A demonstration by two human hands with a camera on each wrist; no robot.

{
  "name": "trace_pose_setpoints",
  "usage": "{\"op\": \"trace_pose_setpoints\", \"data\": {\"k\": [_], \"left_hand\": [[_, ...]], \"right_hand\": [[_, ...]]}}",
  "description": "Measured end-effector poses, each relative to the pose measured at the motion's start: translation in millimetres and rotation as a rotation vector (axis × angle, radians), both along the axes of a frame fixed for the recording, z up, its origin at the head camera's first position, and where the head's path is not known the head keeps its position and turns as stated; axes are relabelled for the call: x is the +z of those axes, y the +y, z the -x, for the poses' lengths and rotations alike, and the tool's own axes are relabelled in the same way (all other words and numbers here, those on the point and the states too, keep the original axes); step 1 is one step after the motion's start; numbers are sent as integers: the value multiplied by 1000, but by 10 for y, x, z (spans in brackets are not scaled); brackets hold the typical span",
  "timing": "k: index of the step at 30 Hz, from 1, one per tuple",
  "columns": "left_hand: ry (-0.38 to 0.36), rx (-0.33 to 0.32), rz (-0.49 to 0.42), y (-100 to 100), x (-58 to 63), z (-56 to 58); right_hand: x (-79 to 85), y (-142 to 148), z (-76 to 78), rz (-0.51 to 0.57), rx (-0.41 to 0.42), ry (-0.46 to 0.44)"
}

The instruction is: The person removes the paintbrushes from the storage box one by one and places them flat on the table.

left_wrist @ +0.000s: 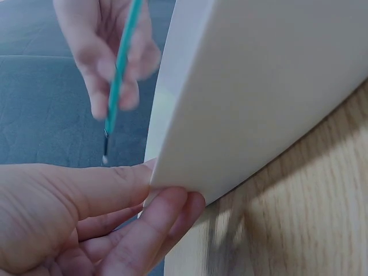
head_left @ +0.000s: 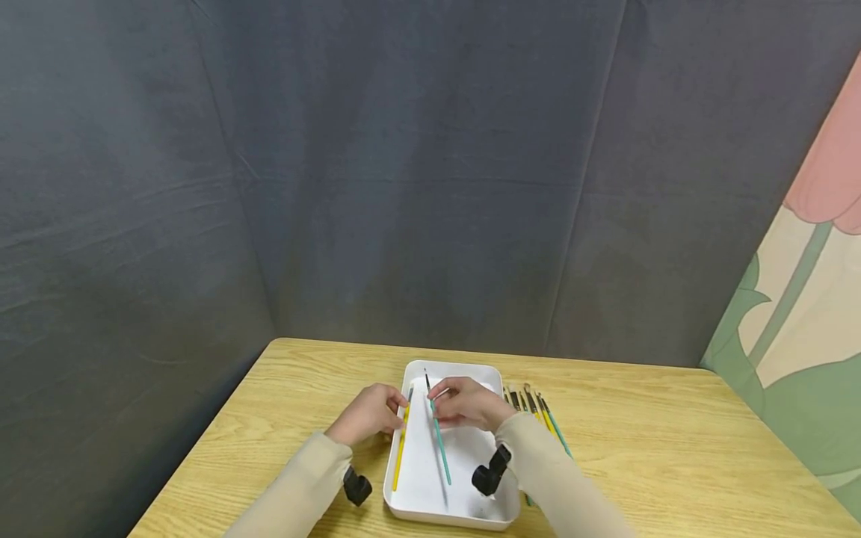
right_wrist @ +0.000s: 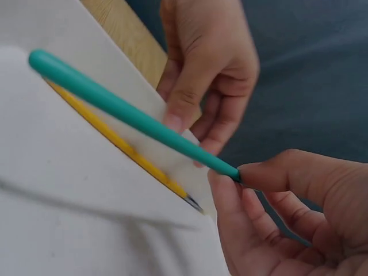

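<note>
My right hand (head_left: pixel 467 405) pinches a teal paintbrush (head_left: pixel 441 444) near its ferrule, thumb against fingers. The brush is held over a white rectangular tray (head_left: pixel 420 489), dark tip pointing away from me and handle end towards me. Along the tray's left side lies a yellow paintbrush (head_left: pixel 401 448), its bristles at the far end; the right wrist view shows this yellow brush (right_wrist: pixel 123 146) on the tray floor. My left hand (head_left: pixel 371 412) grips the tray's left wall, and in the left wrist view its thumb and fingers (left_wrist: pixel 164 213) pinch the rim.
Several paintbrushes (head_left: pixel 545 418) with yellow and teal handles lie on the wooden table (head_left: pixel 673 448) just right of the tray, partly hidden by my right forearm. A dark curtain (head_left: pixel 417 187) hangs behind the table.
</note>
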State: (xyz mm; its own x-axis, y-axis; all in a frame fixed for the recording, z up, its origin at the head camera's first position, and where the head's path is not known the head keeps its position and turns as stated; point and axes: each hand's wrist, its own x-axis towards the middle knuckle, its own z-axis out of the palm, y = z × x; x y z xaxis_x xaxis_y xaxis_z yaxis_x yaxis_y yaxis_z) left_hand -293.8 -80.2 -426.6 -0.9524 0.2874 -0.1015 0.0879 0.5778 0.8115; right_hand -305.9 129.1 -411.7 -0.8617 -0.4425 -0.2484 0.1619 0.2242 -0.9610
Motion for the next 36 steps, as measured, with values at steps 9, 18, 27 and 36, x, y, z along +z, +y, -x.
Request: {"op": "trace_pose_setpoints", "data": {"k": [9,18,27,36], "left_hand": [[-25,10,-11,-2,4,-10],[-34,21,-11,15,5,-8],[-19,11,-19,19,13,-16],[-17,11,-9,15,14,-15]], "right_hand": [[87,491,-161,31,9,-6],[115,998,-200,54,-16,17],[99,1462,-210,47,-40,38],[-36,1859,-228,72,-15,16]]}}
